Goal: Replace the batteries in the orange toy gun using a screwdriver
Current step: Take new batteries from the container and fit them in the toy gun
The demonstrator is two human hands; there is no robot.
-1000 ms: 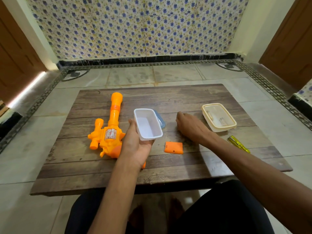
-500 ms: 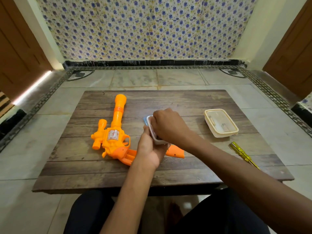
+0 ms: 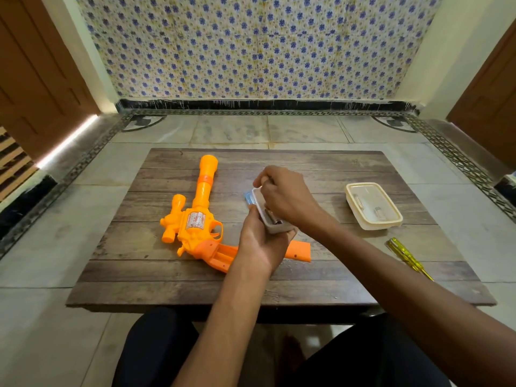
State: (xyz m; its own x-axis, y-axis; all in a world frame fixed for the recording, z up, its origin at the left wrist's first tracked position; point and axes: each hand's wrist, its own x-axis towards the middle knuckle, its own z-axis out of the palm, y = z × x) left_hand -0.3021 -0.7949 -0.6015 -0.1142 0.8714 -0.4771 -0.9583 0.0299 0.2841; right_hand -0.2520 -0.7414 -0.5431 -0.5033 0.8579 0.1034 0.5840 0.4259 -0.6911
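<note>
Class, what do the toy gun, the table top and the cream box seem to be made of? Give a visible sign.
Toy gun: probably moulded plastic, glossy orange. Table top: wood or wood-look, matt, grain and plank lines. Cream box: likely plastic; clear lid shows contents.

Orange toy gun (image 3: 195,222) lying on side, grip compartment open; yellow screwdriver (image 3: 406,256) far right.

Head-worn view, downward over table (image 3: 173,291)
</note>
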